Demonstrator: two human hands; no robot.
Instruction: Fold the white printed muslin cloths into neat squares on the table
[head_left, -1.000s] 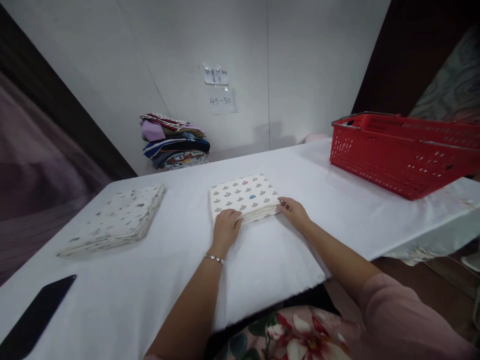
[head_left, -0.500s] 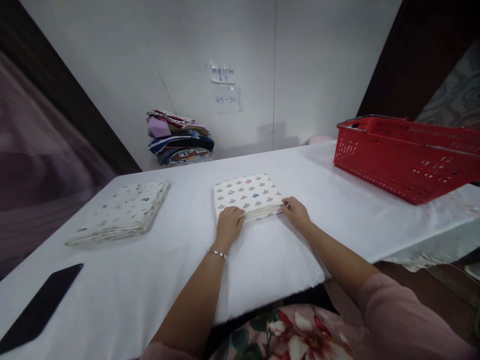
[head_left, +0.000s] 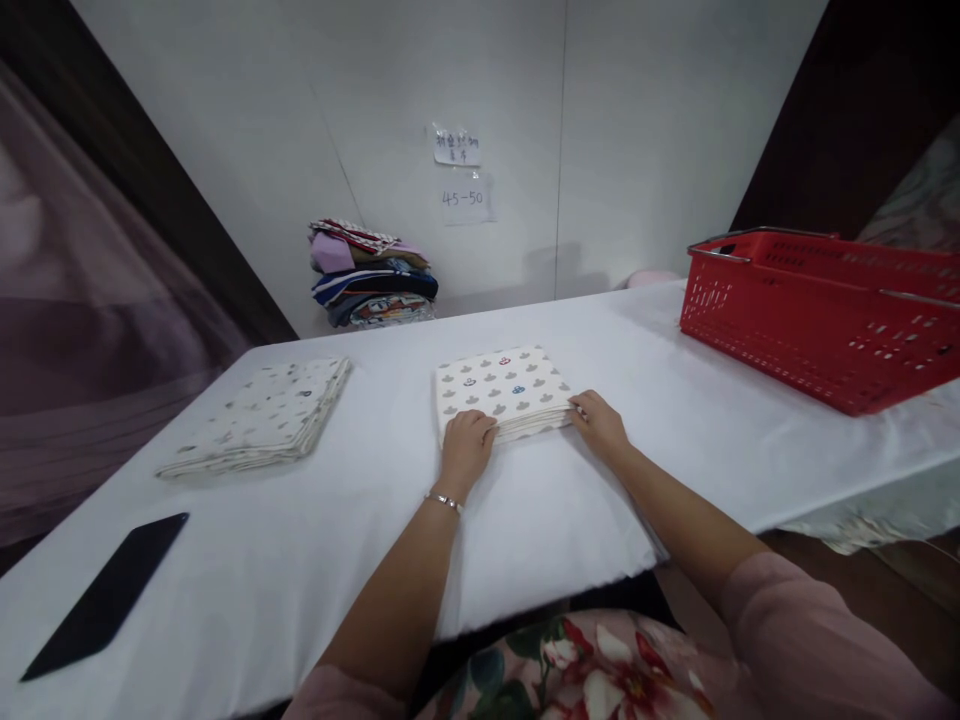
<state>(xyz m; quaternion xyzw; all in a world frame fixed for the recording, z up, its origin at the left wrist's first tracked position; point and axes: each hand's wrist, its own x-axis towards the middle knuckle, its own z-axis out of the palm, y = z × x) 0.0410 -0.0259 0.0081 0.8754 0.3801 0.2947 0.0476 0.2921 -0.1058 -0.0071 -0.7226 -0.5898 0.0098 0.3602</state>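
A folded white cloth with grey, red and blue boat-like prints lies in front of me in the head view, its layered edge facing me. My left hand grips the near left part of that edge, fingers curled over it. At the near right corner, my right hand pinches the layers between thumb and fingers. Over on the left lies another folded white cloth with small scattered prints, touched by neither hand.
A red plastic basket with metal handles stands on the right of the white-covered table. A stack of folded fabrics is by the back wall. A dark flat rectangular object lies at the front left. Paper signs hang on the wall.
The whole view has shifted slightly, so things appear a little further right. Both hands keep their places on the cloth's near edge; the cloth itself looks unchanged.
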